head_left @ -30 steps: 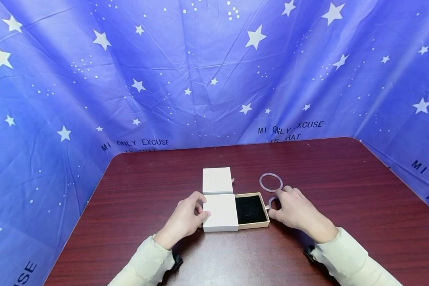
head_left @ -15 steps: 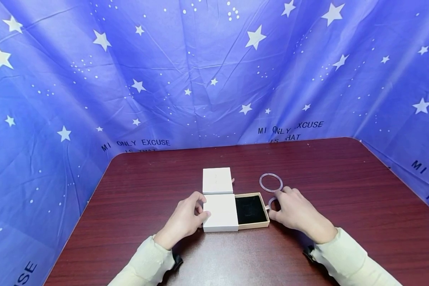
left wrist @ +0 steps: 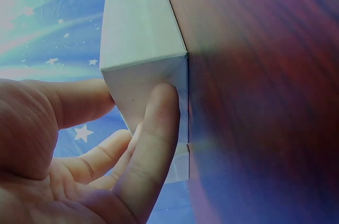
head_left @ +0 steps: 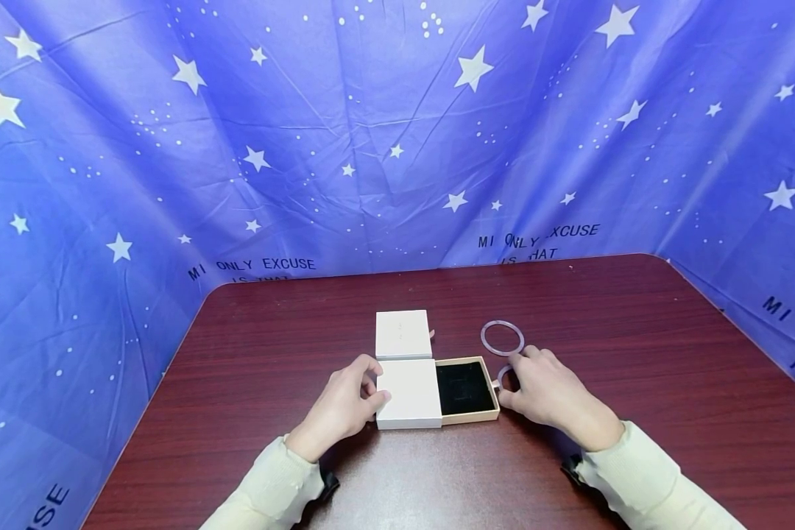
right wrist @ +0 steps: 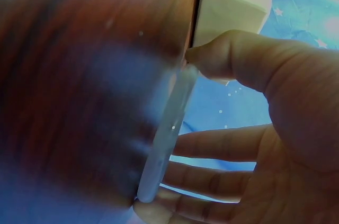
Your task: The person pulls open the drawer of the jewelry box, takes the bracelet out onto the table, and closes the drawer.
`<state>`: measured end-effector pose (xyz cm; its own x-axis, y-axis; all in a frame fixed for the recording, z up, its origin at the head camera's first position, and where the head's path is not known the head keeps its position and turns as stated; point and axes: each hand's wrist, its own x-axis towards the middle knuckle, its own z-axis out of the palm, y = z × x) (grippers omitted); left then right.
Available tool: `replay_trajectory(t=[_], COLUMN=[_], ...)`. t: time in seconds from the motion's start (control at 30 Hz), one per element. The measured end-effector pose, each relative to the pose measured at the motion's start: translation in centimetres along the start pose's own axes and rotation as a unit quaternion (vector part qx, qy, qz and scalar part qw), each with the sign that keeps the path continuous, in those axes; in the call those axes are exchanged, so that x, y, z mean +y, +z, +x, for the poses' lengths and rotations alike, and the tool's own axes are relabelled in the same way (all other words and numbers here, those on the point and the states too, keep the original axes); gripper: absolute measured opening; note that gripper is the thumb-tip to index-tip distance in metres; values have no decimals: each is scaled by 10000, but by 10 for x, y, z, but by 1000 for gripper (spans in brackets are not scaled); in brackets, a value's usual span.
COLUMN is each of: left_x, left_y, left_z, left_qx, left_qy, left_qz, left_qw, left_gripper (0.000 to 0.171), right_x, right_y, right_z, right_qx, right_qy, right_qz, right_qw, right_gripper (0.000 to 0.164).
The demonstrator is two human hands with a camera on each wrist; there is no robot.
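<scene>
A white drawer box (head_left: 407, 394) lies on the table, its kraft-coloured drawer (head_left: 464, 419) pulled partway out to the right. Black padding (head_left: 465, 390) lines that drawer, and a small ribbon tab (head_left: 495, 383) shows at its right end. My left hand (head_left: 341, 401) holds the box's closed left end, with one fingertip (left wrist: 163, 97) against the end wall. Beside the tab, my right hand (head_left: 546, 386) grips a pale lilac bangle (right wrist: 167, 134) between thumb and fingers, close over the table. In the head view that hand hides most of the bangle.
Behind the drawer box sits a second white box (head_left: 400, 333), closed, with a pinkish tab on its right side. Another lilac bangle (head_left: 502, 338) lies flat behind my right hand. A blue star-printed curtain (head_left: 371, 184) surrounds the dark red table (head_left: 291, 316).
</scene>
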<state>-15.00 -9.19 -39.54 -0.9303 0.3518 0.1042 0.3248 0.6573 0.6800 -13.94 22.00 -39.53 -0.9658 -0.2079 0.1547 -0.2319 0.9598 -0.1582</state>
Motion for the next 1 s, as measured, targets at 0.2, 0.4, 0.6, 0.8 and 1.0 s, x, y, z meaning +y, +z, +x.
replay_trajectory(t=[0.2, 0.4, 0.6, 0.8, 1.0], left_x=[0, 0, 0, 0, 0], left_y=[0, 0, 0, 0, 0], left_z=[0, 0, 0, 0, 0], left_qx=[-18, -23, 2, -24, -39], left_qy=[19, 23, 29, 14, 17], left_qz=[8, 8, 51, 16, 1], left_qw=[10000, 10000, 10000, 10000, 10000], left_gripper=[26, 26, 26, 26, 26], right_x=[0, -1, -1, -2, -1], right_y=[0, 0, 0, 0, 0], right_z=[-1, -1, -2, -2, -3], right_qx=[68, 42, 6, 70, 79], right_qy=[-47, -19, -64, -181, -220], right_qz=[-71, -89, -150, -196, -195], right_qw=[9999, 9999, 9999, 9996, 9995], right_gripper=[27, 28, 30, 30, 30])
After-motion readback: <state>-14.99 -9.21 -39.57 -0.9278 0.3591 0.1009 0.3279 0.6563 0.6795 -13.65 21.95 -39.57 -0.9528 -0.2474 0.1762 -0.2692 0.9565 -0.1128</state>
